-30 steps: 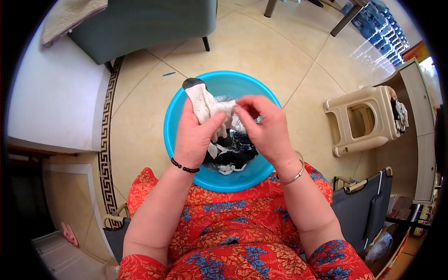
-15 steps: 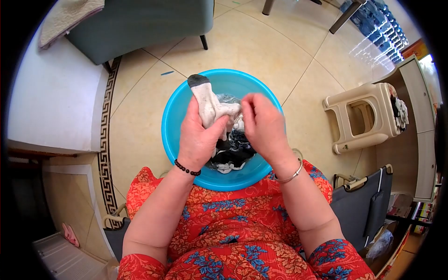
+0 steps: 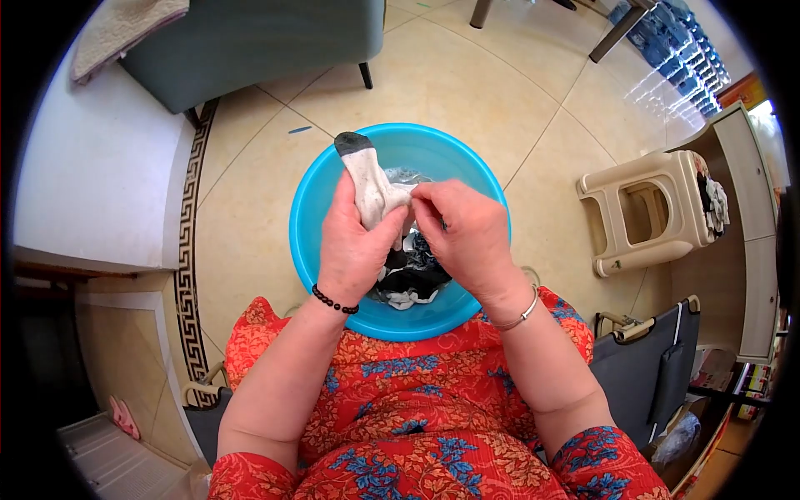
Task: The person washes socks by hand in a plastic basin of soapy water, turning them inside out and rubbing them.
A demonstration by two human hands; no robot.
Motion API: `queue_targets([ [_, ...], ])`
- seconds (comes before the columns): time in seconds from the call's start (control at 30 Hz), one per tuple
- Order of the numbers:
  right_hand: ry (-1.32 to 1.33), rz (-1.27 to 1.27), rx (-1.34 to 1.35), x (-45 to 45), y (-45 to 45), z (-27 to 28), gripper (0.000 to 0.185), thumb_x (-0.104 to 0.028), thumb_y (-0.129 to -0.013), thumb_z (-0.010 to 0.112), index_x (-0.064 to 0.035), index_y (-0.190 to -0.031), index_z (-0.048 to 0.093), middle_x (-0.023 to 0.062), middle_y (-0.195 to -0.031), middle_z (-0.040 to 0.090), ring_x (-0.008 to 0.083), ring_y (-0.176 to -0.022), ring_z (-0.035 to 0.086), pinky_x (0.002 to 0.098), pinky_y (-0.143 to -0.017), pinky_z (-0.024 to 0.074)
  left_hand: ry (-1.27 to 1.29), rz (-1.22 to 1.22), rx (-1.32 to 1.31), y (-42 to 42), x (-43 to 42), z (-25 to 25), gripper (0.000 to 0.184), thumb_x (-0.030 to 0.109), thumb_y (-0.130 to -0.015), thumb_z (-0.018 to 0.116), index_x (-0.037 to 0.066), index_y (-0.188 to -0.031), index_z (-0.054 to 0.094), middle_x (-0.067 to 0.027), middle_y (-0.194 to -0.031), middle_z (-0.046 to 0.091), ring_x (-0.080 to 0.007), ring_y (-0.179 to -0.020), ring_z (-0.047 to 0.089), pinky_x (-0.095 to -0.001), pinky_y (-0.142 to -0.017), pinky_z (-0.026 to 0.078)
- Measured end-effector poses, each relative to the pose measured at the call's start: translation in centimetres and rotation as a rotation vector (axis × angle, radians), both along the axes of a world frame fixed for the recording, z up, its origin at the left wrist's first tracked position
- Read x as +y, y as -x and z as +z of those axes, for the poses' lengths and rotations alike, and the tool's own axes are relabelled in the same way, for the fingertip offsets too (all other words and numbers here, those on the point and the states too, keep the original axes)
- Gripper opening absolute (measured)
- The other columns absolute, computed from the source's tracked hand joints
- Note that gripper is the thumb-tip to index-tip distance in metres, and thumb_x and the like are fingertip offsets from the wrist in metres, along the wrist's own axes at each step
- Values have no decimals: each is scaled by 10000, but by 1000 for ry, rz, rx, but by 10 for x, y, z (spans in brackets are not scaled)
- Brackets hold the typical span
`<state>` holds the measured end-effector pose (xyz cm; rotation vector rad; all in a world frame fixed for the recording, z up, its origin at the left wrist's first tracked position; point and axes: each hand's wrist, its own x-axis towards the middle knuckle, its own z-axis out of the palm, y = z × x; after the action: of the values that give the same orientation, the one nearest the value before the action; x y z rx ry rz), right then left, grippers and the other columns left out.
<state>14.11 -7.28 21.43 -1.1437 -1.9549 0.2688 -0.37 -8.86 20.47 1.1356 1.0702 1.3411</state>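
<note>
A white sock (image 3: 368, 178) with a dark grey end is held up over a blue basin (image 3: 310, 179). My left hand (image 3: 352, 236) is closed round its lower part, thumb across the front, and the grey end points up and away. My right hand (image 3: 463, 229) pinches the sock's right side, fingertips close to the left thumb. Below the hands, wet black and white clothes (image 3: 412, 282) lie in the basin, partly hidden by both hands. Some bubbly water (image 3: 406, 175) shows behind the sock.
To the right, a beige plastic stool (image 3: 642, 212) lies on its side with small cloths (image 3: 714, 204) by it. A grey-green sofa (image 3: 267, 50) stands far left. Packs of water bottles (image 3: 679, 54) are at the back right. A dark folding chair (image 3: 646, 367) is near my right elbow.
My right hand has moved left, closer to my left hand, and the pulled-out side of the sock is shorter. The left hand stays in place.
</note>
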Motion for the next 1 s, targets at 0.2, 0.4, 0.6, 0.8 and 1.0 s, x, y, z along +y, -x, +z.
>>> queue_targets([
  [0.2, -43, -58, -89, 0, -2, -2, 59, -92, -768, 637, -59, -802, 603, 96, -701, 605, 282, -634, 606, 364, -554, 484, -27, 19, 53, -3, -1, 0, 568, -31, -803, 613, 18, -1317, 376, -58, -1097, 588, -116, -952, 588, -253, -787, 502],
  [0.4, 351, -191, 331, 13, -16, -6, 171, -172, -852, 596, -9, -802, 599, 114, -725, 637, 234, -554, 606, 327, -531, 480, 52, -41, -217, 6, 3, -5, 514, -13, -826, 603, 30, -1288, 382, -63, -1087, 585, -146, -951, 601, -262, -781, 510],
  [0.6, 656, 8, 472, 11, -11, -7, 350, -301, -918, 564, 37, -839, 610, 50, -746, 619, 92, -689, 562, 237, -616, 456, 158, -85, -552, 8, 7, -4, 422, 48, -896, 561, 38, -1279, 386, -75, -1105, 574, -164, -1013, 579, -285, -848, 481],
  [0.8, 760, 155, 824, 15, -10, -11, 229, -221, -921, 572, 1, -955, 613, -2, -837, 616, 56, -753, 544, 199, -652, 439, 165, -95, -506, 6, 8, -8, 330, 112, -943, 498, 22, -1253, 433, -85, -1148, 574, -164, -1024, 574, -296, -876, 465],
  [1.0, 776, 64, 923, 14, -11, -8, 199, -185, -923, 569, 0, -985, 602, 2, -858, 621, 57, -765, 548, 209, -667, 451, 386, -44, -368, 16, 12, -26, 317, 150, -923, 547, 34, -1213, 492, -79, -1131, 596, -170, -1017, 581, -327, -883, 478],
])
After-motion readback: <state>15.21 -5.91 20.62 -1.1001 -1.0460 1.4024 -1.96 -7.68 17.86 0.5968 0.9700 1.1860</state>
